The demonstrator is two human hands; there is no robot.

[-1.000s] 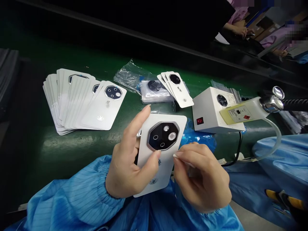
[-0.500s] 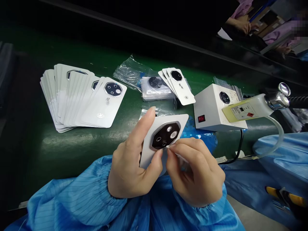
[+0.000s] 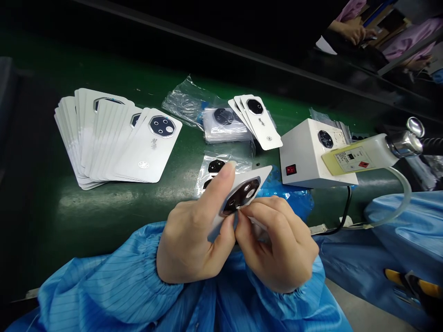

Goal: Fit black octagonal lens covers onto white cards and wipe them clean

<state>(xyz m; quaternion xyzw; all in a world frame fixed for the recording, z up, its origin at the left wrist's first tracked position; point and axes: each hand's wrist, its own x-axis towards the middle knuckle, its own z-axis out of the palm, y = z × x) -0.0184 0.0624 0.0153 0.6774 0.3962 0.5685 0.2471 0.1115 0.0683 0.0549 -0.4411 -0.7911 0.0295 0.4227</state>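
My left hand (image 3: 194, 244) grips a white phone back cover (image 3: 264, 172) by its edges, tilted steeply in front of me. A dark polygonal camera panel (image 3: 246, 189) with round lens openings is set into the cover. At the panel's lower edge, my right hand (image 3: 282, 240) pinches a bit of white material (image 3: 259, 226), its small tip between thumb and forefinger. Most of that material is hidden in the fingers, and I cannot tell its kind. Just beyond the cover, a clear bag (image 3: 204, 177) with dark lens pieces lies on the bench.
A fanned stack of white back covers (image 3: 145, 157) lies left on the green bench (image 3: 104, 216). Further back are a few more covers (image 3: 265, 131) and plastic-wrapped parts (image 3: 224, 131). Right stands a white box (image 3: 299, 152) with a red switch, beside a yellow-liquid bottle (image 3: 360, 157). Another person's hands (image 3: 353, 32) show at upper right.
The cover has tipped to a steeper angle, showing less of its face and uncovering the bag of lens pieces behind it. My right fingers shifted slightly left along the panel's edge.
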